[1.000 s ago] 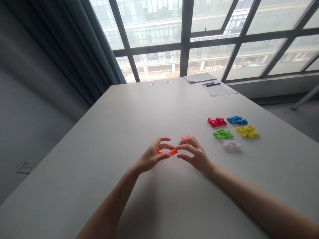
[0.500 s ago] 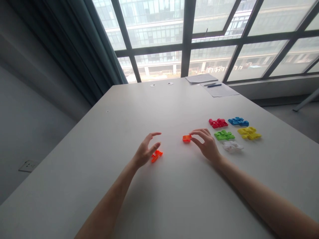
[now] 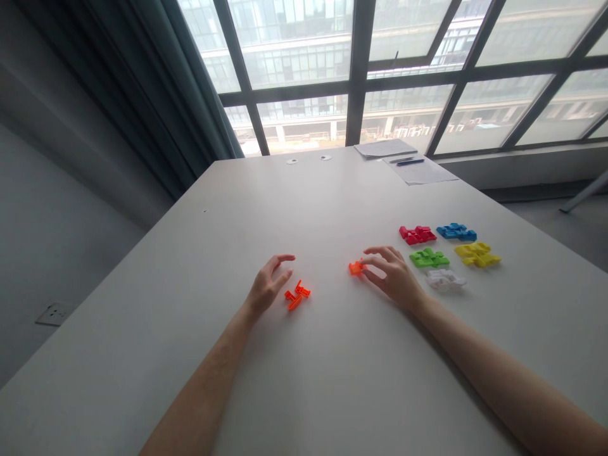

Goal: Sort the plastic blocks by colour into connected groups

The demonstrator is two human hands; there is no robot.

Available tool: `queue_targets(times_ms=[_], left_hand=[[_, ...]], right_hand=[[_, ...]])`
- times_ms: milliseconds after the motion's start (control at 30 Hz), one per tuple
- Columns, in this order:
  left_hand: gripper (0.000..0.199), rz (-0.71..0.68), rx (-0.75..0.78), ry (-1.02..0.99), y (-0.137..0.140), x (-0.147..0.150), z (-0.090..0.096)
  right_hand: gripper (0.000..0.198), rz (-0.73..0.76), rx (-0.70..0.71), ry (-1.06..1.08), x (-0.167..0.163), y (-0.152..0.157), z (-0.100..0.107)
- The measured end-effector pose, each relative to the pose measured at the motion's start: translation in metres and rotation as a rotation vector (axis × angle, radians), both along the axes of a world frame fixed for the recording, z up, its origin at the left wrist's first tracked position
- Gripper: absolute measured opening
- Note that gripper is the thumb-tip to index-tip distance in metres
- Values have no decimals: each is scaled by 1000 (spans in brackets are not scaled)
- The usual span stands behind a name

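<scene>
My left hand is open above the white table, its thumb and fingers apart with nothing between them. Just right of it lies a small group of loose orange plastic pieces. Farther right, my right hand has its fingertips closed on the edge of another orange plastic piece, which is low at the tabletop. The fingers hide that piece's right end, and its exact shape is hard to make out.
Right of my right hand sit piles of plastic pieces: red, blue, green, yellow and clear white. Papers and a dark pen lie at the table's far end, before the windows.
My left hand has drawn back leftward, uncovering more of the loose orange pieces. The orange piece at my right fingertips has turned and sits slightly lower; that hand has barely shifted.
</scene>
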State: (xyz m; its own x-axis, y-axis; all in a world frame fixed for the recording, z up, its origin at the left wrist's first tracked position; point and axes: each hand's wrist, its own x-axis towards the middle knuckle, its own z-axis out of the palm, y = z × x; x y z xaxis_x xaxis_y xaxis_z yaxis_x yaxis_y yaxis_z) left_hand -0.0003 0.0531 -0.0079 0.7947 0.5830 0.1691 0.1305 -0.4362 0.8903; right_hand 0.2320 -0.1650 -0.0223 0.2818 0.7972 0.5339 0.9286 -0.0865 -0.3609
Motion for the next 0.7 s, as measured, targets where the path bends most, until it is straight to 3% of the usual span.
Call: queue_targets(times_ms=[167,433,700], left_hand=[[32,-9,1,22,-1,-2,1],[28,2,39,54,-3,0,2],[27,7,58,46,-3,0,1]], right_hand=[[14,14,15,43,0,1,-3],[15,-79,181,207,2,10,9],[18,-101,-34,456,16,33,16]])
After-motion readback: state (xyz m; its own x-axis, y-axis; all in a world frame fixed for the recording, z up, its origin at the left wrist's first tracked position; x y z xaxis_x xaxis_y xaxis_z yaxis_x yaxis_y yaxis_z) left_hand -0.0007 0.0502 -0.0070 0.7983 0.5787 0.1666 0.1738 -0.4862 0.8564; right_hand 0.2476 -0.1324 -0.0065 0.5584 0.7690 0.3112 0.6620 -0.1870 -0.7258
